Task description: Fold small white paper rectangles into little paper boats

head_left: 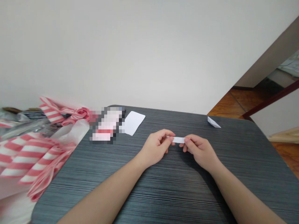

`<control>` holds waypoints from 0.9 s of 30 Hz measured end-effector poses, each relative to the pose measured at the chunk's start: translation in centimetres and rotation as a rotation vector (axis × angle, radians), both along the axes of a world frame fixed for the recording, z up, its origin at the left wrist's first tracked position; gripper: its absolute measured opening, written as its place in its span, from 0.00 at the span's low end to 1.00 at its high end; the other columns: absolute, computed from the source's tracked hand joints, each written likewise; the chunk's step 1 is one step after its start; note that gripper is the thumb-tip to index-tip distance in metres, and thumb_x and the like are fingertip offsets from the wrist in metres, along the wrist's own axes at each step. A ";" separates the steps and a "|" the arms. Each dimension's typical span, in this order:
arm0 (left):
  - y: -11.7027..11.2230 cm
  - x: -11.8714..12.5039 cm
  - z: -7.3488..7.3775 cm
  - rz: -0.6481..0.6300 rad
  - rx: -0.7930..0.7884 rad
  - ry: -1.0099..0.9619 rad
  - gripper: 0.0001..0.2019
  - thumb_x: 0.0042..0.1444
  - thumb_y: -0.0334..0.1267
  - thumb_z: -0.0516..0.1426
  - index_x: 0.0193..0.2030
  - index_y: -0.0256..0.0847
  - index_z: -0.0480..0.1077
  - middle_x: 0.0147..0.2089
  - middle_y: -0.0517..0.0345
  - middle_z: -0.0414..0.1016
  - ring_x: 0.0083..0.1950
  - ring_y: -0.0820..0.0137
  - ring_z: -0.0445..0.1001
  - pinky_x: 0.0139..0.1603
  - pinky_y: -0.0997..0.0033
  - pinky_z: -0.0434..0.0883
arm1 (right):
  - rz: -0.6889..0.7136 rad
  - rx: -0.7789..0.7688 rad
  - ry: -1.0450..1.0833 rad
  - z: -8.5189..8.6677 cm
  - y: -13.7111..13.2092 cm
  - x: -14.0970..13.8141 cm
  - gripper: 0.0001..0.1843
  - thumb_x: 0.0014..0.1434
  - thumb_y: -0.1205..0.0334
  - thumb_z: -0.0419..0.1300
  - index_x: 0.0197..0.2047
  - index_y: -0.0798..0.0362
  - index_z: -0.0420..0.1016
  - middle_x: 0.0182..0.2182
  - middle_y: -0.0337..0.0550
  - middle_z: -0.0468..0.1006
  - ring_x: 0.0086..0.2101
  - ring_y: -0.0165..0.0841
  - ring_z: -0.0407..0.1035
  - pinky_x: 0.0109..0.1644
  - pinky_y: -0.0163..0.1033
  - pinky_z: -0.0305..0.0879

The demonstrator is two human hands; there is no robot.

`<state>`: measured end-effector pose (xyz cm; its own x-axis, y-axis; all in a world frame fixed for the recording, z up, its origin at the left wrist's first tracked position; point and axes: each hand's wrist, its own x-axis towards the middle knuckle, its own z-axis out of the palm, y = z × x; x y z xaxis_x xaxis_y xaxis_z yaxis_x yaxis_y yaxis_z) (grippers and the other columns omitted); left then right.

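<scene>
A small folded strip of white paper (178,140) is stretched level between my two hands, above the middle of the dark table. My left hand (157,144) pinches its left end between thumb and fingers. The right end is gripped the same way by my right hand (199,151). My fingers cover both ends of the strip. Farther back on the left lies a stack or sheet of white paper (135,122), flat on the tabletop. At the far right of the table sits a small folded white paper piece (213,122), partly raised.
The dark, wood-grained table (144,193) has rounded corners and stands by a pale wall (149,56). A pixelated flat object (107,123) lies at its back left. Red-and-white striped cloth (30,155) is heaped beside the left edge. Brown floor tiles (224,104) show at right.
</scene>
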<state>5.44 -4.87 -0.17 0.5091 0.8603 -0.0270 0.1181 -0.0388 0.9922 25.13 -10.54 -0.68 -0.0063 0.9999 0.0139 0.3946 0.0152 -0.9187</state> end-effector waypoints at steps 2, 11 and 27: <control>0.0 0.0 0.0 0.001 0.016 0.006 0.10 0.62 0.40 0.55 0.46 0.38 0.71 0.32 0.59 0.76 0.22 0.77 0.68 0.24 0.77 0.66 | 0.002 0.017 -0.004 0.0 0.0 -0.1 0.15 0.68 0.56 0.54 0.35 0.52 0.77 0.25 0.39 0.75 0.26 0.29 0.66 0.30 0.35 0.59; 0.2 -0.1 -0.5 -0.019 0.357 0.144 0.12 0.62 0.36 0.56 0.51 0.39 0.74 0.37 0.57 0.76 0.32 0.74 0.70 0.34 0.74 0.68 | -0.039 -0.019 0.053 -0.1 -0.2 -0.4 0.16 0.67 0.54 0.56 0.30 0.53 0.74 0.22 0.38 0.74 0.23 0.29 0.65 0.28 0.35 0.58; -0.1 -0.4 0.5 -0.225 0.498 0.266 0.12 0.65 0.41 0.54 0.43 0.41 0.79 0.32 0.57 0.72 0.34 0.72 0.68 0.33 0.74 0.63 | 0.068 -0.010 0.122 -0.4 0.0 -0.4 0.05 0.62 0.61 0.61 0.36 0.52 0.74 0.26 0.37 0.74 0.26 0.29 0.65 0.30 0.34 0.61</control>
<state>5.09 -4.96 0.37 0.7112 0.6741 0.1995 0.2944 -0.5433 0.7862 24.73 -10.56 -1.10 -0.0729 0.9973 0.0083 0.2780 0.0283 -0.9602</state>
